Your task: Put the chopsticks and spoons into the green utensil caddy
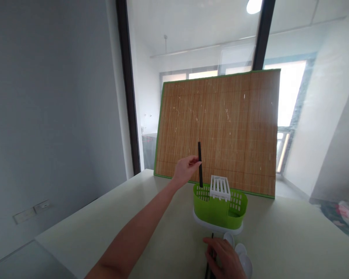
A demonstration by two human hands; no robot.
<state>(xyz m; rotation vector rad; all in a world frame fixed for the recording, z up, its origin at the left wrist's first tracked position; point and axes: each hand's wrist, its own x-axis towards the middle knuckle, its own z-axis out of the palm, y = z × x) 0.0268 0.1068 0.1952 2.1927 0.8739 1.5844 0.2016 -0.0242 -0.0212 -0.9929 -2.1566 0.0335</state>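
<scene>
My left hand pinches black chopsticks near their middle and holds them almost upright. Their lower ends are at the left compartment of a green utensil holder; I cannot tell how far inside they reach. A white slatted rack sits across the holder's middle, and a white tray lies under it. Close to the table's near side, my right hand has its fingers curled around more dark chopsticks, partly hidden by the hand. Beside that hand lie white spoons.
A pale table bears the holder. Behind it a bamboo mat with green edging leans against a glass partition with dark frames. A grey wall with a socket plate is at left. Bundled items lie at far right.
</scene>
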